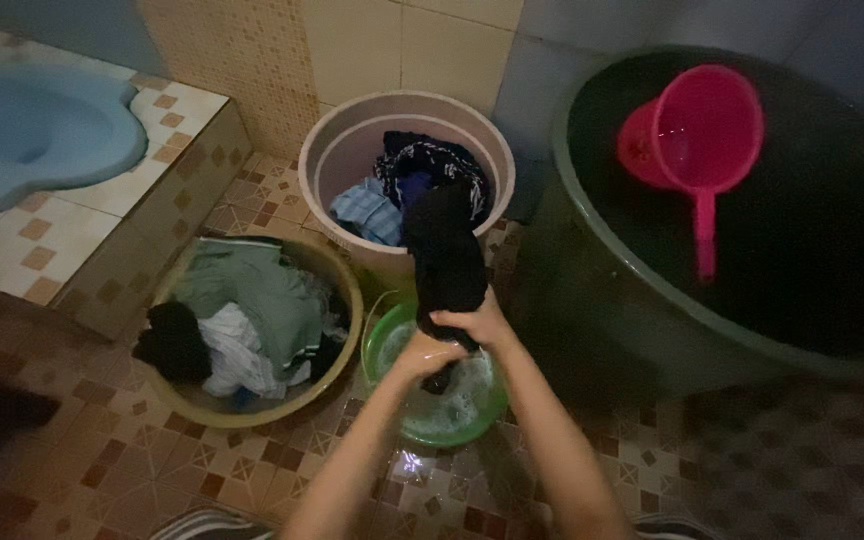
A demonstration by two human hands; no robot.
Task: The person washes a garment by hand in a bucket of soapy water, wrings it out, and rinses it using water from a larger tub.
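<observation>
Largest thing I log is the dark round water tub (652, 330), right of my grip, smooth-walled, with a pink plastic dipper (697, 140) floating on it, handle pointing toward me. Up beyond the grip stands a pale round bucket (327, 150), smooth plastic, heaped with crumpled clothes. Left of the grip sits a shallow olive basin (347, 290) full of green, white and black fabric in soft folds. Directly under my hands is a small green basin (382, 345), glossy, holding sudsy water. The black garment (447, 255) is limp, wet-looking cloth, its long axis running away from me, the far end draped up against the pale bucket's rim, the near end dipping into the suds. My right hand (472, 325) is clenched around it; my left hand (422, 352) is closed on the lower part, just beside the right.
</observation>
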